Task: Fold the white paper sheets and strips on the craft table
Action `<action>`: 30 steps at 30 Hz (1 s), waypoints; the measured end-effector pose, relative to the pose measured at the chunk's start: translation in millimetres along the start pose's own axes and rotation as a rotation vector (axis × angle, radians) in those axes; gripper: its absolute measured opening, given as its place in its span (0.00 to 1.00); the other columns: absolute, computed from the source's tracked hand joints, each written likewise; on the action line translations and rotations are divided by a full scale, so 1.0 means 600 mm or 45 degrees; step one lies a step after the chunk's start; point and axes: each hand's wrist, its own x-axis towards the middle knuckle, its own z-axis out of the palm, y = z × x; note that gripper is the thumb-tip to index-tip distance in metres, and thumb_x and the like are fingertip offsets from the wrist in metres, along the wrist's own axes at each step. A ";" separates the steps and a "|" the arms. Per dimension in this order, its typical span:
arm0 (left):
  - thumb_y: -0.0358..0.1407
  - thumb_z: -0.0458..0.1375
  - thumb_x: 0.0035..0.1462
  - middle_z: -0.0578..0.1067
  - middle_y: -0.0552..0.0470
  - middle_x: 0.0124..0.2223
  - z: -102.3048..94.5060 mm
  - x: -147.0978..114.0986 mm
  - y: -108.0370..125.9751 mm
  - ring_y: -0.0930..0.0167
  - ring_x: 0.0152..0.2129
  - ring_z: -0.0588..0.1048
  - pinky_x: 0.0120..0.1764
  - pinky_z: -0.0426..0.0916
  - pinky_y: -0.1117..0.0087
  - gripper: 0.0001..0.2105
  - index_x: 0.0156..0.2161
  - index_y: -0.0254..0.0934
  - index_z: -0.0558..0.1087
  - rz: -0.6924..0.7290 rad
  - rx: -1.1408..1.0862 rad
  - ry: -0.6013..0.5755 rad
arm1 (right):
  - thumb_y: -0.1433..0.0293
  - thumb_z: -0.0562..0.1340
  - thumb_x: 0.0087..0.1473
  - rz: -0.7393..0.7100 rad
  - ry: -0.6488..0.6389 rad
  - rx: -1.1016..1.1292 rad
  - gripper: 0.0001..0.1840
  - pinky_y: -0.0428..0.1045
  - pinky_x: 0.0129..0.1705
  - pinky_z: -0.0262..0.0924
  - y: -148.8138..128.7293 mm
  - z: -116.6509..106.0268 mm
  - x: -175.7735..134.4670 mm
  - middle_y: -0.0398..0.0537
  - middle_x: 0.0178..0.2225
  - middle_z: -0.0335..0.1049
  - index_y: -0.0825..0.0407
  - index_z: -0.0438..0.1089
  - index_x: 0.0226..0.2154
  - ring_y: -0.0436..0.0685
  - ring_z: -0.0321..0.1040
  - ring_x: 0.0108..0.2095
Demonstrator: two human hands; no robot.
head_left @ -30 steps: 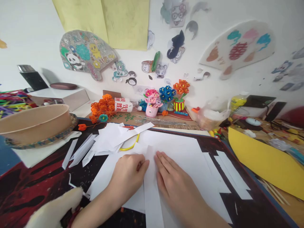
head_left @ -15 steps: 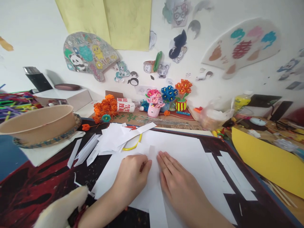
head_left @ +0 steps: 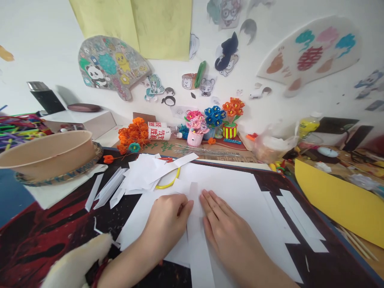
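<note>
Person's two hands at a paper strip. The strip (head_left: 200, 248) lies lengthwise between the hands, on a white sheet (head_left: 249, 196), its far end just beyond the fingertips and its near end running out of my view. The left hand (head_left: 169, 218) is loosely clenched, thumb against the strip's left edge; whether thumb and fingers grip the paper, I cannot tell from here. The right hand (head_left: 225, 224) is palm down, fingers straight and laid together, grasping nothing, along the strip's right edge; contact with that edge is unclear. Near the left wrist, a pale fuzzy object (head_left: 78, 260).

Surroundings on the dark red and black mat (head_left: 39, 240): beyond the left hand, a heap of paper pieces (head_left: 141, 176), with a yellow ring (head_left: 165, 185) partly under it; to the left of the heap, folded strips (head_left: 111, 186); to the right of the right hand, flat strips (head_left: 303, 222), some overlapping.

Margins: at left, a tan basin (head_left: 51, 150); at right, a yellow card (head_left: 336, 204), with thin sticks (head_left: 358, 244) just beside its near edge. Behind the mat, from left to right: an orange bunch of flowers (head_left: 135, 134), a bottle (head_left: 162, 132) on its side, a pink pot (head_left: 194, 139) and a striped pot (head_left: 229, 131), both holding flowers. On the wall, two decorated fans (head_left: 105, 64), well apart.
</note>
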 end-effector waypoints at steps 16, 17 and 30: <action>0.41 0.49 0.58 0.61 0.57 0.18 -0.008 0.004 0.001 0.74 0.17 0.58 0.24 0.47 0.71 0.18 0.19 0.37 0.57 -0.090 0.149 -0.091 | 0.73 0.46 0.63 -0.091 -0.043 0.072 0.23 0.54 0.56 0.64 0.003 -0.017 0.001 0.54 0.58 0.60 0.62 0.62 0.57 0.59 0.59 0.59; 0.41 0.49 0.58 0.61 0.57 0.18 -0.009 0.003 0.002 0.74 0.17 0.57 0.24 0.46 0.70 0.18 0.18 0.37 0.57 -0.086 0.163 -0.104 | 0.73 0.46 0.63 -0.099 -0.053 0.069 0.23 0.54 0.56 0.63 0.003 -0.015 0.000 0.55 0.59 0.60 0.63 0.62 0.57 0.59 0.58 0.59; 0.40 0.48 0.59 0.57 0.58 0.17 -0.009 0.002 0.000 0.75 0.17 0.54 0.25 0.45 0.70 0.19 0.18 0.36 0.55 -0.096 0.114 -0.131 | 0.75 0.45 0.63 -0.149 -0.048 -0.016 0.23 0.55 0.55 0.64 0.008 -0.003 -0.004 0.59 0.59 0.59 0.64 0.62 0.56 0.62 0.58 0.59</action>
